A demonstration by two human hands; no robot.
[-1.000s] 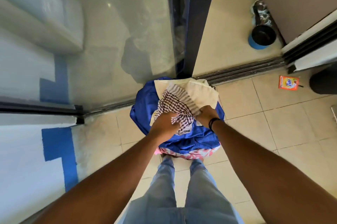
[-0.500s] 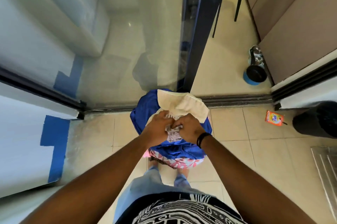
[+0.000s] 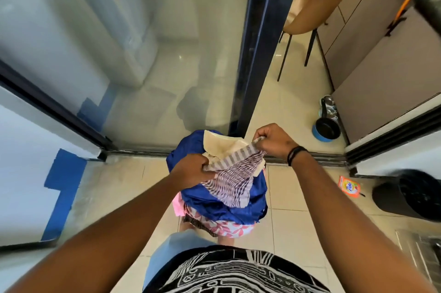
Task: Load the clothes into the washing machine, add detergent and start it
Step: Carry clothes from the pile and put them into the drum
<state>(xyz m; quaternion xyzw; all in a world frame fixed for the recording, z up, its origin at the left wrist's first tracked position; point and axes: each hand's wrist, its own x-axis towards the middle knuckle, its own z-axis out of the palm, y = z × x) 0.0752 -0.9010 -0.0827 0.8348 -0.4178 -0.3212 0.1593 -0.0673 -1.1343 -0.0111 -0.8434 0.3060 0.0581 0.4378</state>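
Note:
A pile of clothes lies on the tiled floor in front of my feet: a blue garment (image 3: 214, 204), a cream cloth (image 3: 219, 146) on top and a pink patterned piece (image 3: 226, 229) underneath. My left hand (image 3: 191, 169) and my right hand (image 3: 274, 138) each grip an edge of a purple-and-white checked cloth (image 3: 231, 179), stretched between them above the pile. An orange detergent sachet (image 3: 349, 186) lies on the floor to the right. No washing machine is in view.
A glass sliding door (image 3: 143, 54) with a dark frame (image 3: 257, 42) stands right behind the pile. Through the opening are a tan chair (image 3: 317, 11), cabinets and a black pan (image 3: 327, 127). A black bin (image 3: 410, 193) stands at the right.
My hands were bunched together on the checked cloth over the pile; they have lifted and pulled apart, spreading the cloth. My head has tipped up, showing more of the room.

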